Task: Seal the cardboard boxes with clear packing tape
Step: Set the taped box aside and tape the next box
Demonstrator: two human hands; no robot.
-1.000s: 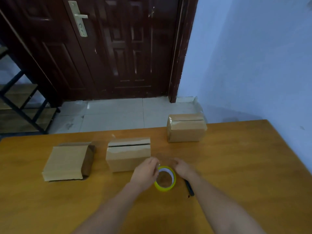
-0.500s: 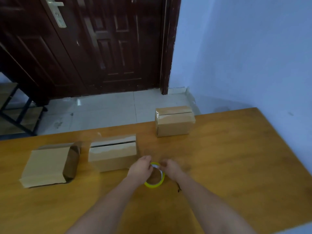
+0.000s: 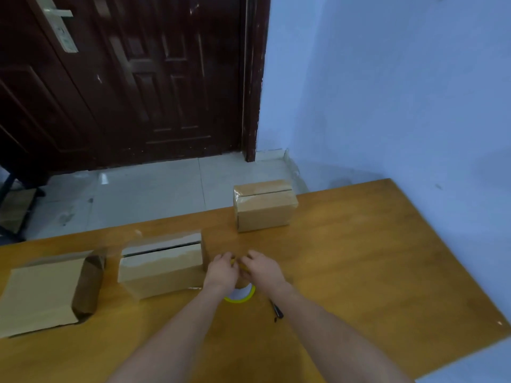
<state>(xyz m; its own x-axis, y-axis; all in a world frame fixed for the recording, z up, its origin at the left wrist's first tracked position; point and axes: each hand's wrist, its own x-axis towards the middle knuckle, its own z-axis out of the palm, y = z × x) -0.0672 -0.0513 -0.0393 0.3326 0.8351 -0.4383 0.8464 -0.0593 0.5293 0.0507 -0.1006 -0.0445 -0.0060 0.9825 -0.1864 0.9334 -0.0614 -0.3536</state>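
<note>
Holding the tape roll [image 3: 240, 294] near mid-table, both hands pinch its far rim: left hand [image 3: 220, 273] and right hand [image 3: 264, 270], fingers curled on it. Left of them sits the middle box [image 3: 163, 268], flaps unsealed. The clear end could tear or re-stick if picked carelessly.

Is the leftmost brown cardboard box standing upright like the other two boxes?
No, the leftmost brown cardboard box lies tipped on the wooden table, its open end facing right, while the other two stand upright.
</note>
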